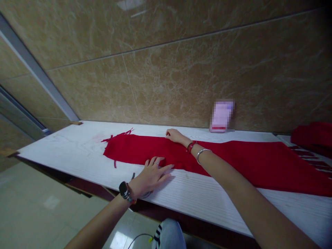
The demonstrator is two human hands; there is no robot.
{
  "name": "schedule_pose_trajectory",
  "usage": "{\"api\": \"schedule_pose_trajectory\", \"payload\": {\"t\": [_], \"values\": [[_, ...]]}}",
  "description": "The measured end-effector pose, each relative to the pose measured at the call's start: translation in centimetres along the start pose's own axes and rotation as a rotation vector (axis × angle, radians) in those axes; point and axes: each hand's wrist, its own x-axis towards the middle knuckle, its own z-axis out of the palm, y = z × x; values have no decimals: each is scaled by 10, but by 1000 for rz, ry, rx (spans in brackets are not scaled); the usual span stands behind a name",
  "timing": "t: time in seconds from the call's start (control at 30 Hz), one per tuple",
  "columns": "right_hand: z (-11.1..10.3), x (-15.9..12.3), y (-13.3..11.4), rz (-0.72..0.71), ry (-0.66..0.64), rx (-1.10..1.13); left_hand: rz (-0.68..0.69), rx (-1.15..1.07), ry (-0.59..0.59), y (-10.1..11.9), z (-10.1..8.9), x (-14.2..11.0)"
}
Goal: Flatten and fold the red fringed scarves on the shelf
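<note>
A long red scarf [233, 155] lies stretched flat along the white table, with loose fringe strands [121, 135] at its left end. My left hand [153, 174], wearing a ring and a dark watch, rests with fingers spread on the scarf's near edge. Reaching across the cloth, my right hand [176, 135] has its fingers curled in at the far edge and appears to pinch the fabric there. The fingertips are partly hidden. A red cord bracelet and a silver bangle circle the right wrist.
A pink, blurred-out phone-like object [221, 117] leans against the tan marble-patterned wall [168, 79]. More red cloth [313, 138] is heaped at the far right. The white table [70, 145] has its near edge close to my knee [171, 235].
</note>
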Motion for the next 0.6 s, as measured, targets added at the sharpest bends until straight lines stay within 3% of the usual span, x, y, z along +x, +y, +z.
{"api": "schedule_pose_trajectory", "payload": {"t": [0.13, 0.27, 0.4, 0.6], "values": [[-10, -30, 21, -113, 4, 1, -9, 58, 35, 4, -7, 15], [-23, -52, 49, -63, -32, -60, 51, 17, -1, 11, -5, 35], [-28, -52, 62, 18, -44, -79, 66, -94, -159, 15, 1, 44], [-31, -41, 55, 81, -39, -80, 56, -105, -234, 13, -3, 43]]}}
